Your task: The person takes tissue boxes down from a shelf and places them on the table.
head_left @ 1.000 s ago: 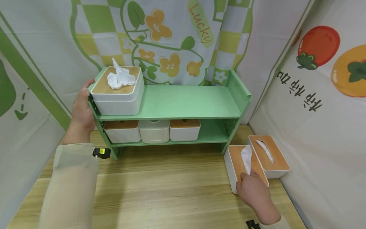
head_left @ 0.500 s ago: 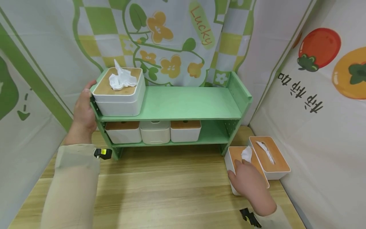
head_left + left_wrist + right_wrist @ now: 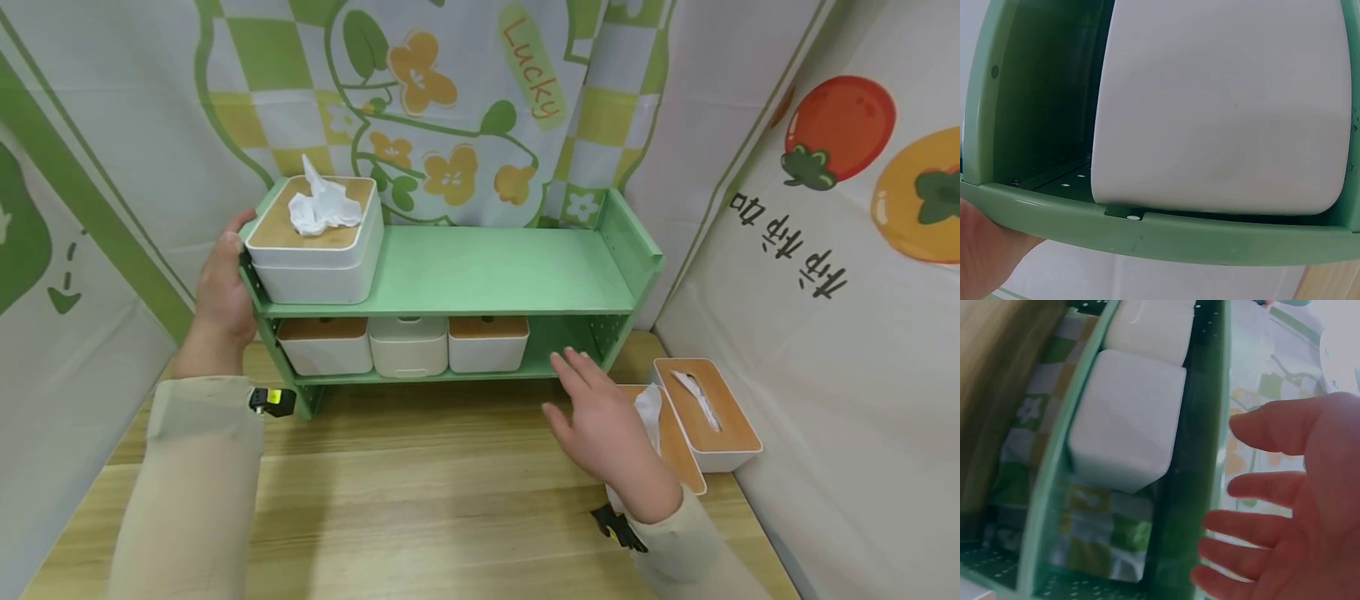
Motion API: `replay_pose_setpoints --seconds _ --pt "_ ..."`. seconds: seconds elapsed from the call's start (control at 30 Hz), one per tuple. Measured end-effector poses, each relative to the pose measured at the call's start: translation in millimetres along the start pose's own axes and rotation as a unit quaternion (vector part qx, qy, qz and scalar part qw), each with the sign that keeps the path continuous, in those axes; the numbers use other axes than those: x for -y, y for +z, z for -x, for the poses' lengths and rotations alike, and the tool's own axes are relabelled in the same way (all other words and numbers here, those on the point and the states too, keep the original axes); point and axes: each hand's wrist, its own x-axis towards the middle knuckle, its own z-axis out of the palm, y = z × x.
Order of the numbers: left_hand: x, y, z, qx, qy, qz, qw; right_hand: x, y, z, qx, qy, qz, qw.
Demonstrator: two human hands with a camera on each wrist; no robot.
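Note:
My left hand [image 3: 223, 300] grips the left side panel of a green two-tier shelf [image 3: 495, 267], its fingers partly hidden behind the panel. Just inside that panel, on the upper tier, stands a white tissue box [image 3: 311, 279] with a wooden lid and a crumpled tissue poking out. My right hand [image 3: 600, 425] is held empty with fingers spread, in front of the lower tier's right end. Behind its wrist, partly covered, a wood-lidded tissue box [image 3: 677, 450] lies on the table. The right wrist view shows the right hand [image 3: 1285, 506] beside the shelf, fingers straight.
The lower tier holds a wood-lidded box [image 3: 330, 354], a cream box [image 3: 408, 354] and another wood-lidded box [image 3: 487, 352]. A second tissue box [image 3: 731, 417] stands at the right, close to the printed side curtain [image 3: 847, 367]. All this rests on a wooden table [image 3: 420, 500].
My right hand has left the nearer tissue box at the right and moved left and up toward the shelf, its fingers straightening. The left hand keeps its place on the side panel.

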Motion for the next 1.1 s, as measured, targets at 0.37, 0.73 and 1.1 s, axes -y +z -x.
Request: replay_pose_setpoints --seconds 0.37,0.73,1.1 --pt "-1.0 1.0 0.2 -0.007 0.000 -0.004 1.0000 17 -21.0 -54 -0.074 -0.075 -0.014 0.994" --pt "0.3 0.2 0.5 -0.003 0.000 0.003 1.0000 34 -14.8 -94 -0.047 -0.108 -0.020 0.993" --pt "1.1 0.0 -0.9 -0.007 0.011 0.007 0.9999 70 -0.1 -131 0.031 -0.135 -0.017 0.990"
